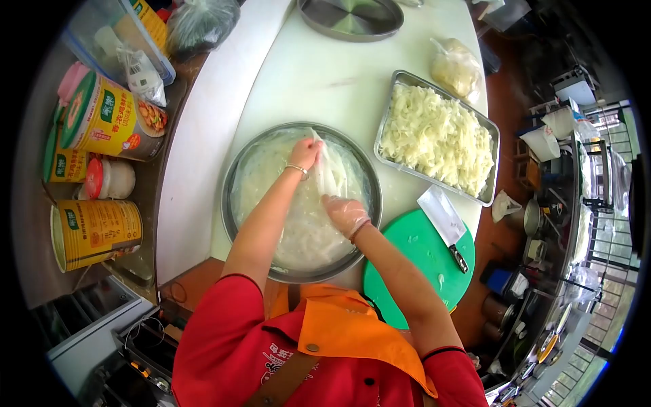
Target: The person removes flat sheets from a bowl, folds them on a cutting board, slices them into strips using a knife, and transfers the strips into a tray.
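Note:
A wide round metal pan (229, 203) stands in front of me, holding wet, pale, translucent sheets. Near its far side, my left hand (306, 156) pinches the upper end of a thin white noodle sheet (331, 169), which is lifted in folds. My right hand (346, 216), in a clear plastic glove, closes on the lower part of that same sheet, over the right half of the pan. Its fingertips are partly hidden by the sheet.
A rectangular tray (382, 154) of cut pale noodles (437, 136) lies right of the pan. A cleaver (444, 217) rests on the green round board (407, 271). Further off are a bagged pale lump (456, 70) and another metal pan (351, 17). Yellow cans (98, 230) fill the left shelf.

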`<state>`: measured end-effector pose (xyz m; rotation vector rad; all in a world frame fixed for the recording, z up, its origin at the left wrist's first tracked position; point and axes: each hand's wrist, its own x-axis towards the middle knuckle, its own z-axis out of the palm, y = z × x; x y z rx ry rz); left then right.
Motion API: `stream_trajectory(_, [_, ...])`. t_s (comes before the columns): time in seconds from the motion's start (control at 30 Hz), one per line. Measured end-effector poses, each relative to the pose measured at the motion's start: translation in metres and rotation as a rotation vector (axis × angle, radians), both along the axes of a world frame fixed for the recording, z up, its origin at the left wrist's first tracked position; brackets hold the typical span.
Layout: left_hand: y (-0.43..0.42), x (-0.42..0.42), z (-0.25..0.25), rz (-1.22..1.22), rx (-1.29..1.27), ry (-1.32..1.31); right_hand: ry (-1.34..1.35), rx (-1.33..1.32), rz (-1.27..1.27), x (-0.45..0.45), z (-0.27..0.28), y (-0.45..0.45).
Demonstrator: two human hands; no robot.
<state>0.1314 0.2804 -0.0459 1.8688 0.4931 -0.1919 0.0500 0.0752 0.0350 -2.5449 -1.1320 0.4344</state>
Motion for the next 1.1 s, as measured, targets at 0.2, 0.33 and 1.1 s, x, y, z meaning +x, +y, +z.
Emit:
stream_trajectory(0.2, [0.014,-0.011,-0.007,0.123,0.263,-0.101,0.167,-0.077,-0.115,-0.012,0.011,0.012])
stream_trajectory(0.33, [0.016,0.006,0.001,0.227,0.28,-0.041,0.051,0.077,0.042,-0.03,0.008,0.024])
stream_trajectory(1.1, [0.085,-0.084,0.03,0.375,-1.19,0.199,-0.051,0.269,0.101,-0.064,0.035,-0.009])
